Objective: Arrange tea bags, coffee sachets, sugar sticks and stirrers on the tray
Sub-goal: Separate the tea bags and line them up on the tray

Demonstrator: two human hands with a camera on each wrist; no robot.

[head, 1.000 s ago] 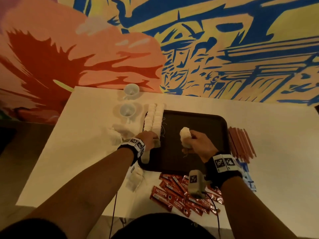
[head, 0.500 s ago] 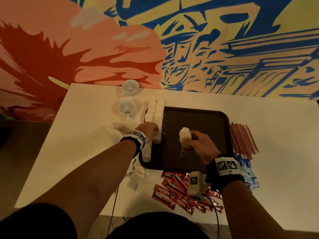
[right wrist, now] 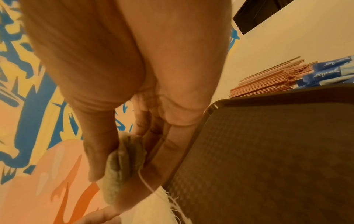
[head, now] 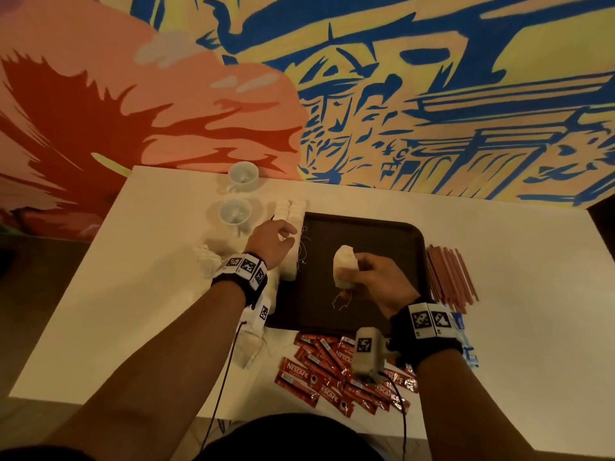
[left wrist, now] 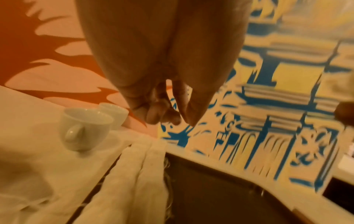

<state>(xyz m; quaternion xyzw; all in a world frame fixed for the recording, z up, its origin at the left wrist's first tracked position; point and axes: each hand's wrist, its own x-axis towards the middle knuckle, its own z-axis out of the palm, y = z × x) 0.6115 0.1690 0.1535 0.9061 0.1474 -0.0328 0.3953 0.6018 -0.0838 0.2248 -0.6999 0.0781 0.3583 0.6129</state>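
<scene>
The dark brown tray (head: 362, 234) lies on the white table (head: 159, 281) with its long axis running from 9 to 3 o'clock. Along its left edge, at 9 o'clock, two rows of tea bags (head: 293, 227) run side by side from 6 toward 12 o'clock, their far end reaching past the tray's far rim and their strings trailing onto the tray floor. The left hand (head: 271, 242) is over the near part of these rows, fingers loosely bent and a little apart; whether the fingertips touch the bags cannot be told, and the left wrist view shows nothing held between them. The right hand (head: 376, 277) is above the middle of the tray, thumb and fingers clamped on a bunch of tea bags (head: 344, 266) that stands with its long axis roughly toward 12 o'clock, strings dangling below it. At 3 o'clock, just beside the tray's right rim, lies a bundle of reddish stirrers (head: 449, 274), long axis from 6 to 12 o'clock, with blue Equal sugar sticks (right wrist: 329, 72) at its near end. At 6 o'clock, in front of the tray, red Nescafe coffee sachets (head: 332, 374) lie in a loose heap pointing various ways. More loose tea bags (head: 208, 261) lie at 8 o'clock off the tray. Two white cups (head: 235, 212) stand at 10 to 11 o'clock, one behind the other, near the painted wall (head: 399, 94).
</scene>
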